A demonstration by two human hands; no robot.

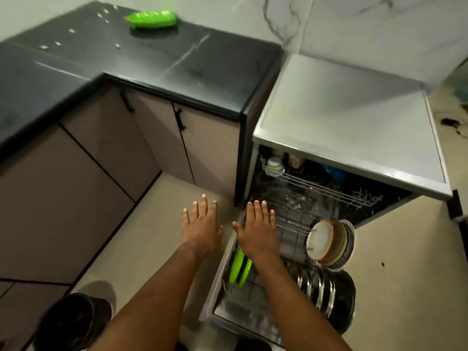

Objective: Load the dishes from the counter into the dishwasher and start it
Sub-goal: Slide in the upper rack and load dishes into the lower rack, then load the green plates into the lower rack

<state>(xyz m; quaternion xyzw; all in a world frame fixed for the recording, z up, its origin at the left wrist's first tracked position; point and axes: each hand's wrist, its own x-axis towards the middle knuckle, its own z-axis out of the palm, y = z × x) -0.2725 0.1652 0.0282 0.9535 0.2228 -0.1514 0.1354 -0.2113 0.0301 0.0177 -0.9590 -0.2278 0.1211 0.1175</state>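
One green dish lies on the black counter in the upper left of the frame, not yet loaded. At lower right the dishwasher is open, its lower rack pulled out, with green plates, ceramic plates and steel bowls standing on edge. My right hand hovers over the rack's left edge and my left hand just beside it, both with fingers spread and holding nothing.

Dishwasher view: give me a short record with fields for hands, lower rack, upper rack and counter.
left hand: open, fingers spread, holds nothing
right hand: open, over the lower rack
lower rack: pulled out; green plates, orange-rimmed plates, steel dishes upright
upper rack: white-and-green bowl, left end
counter: one blurred green item
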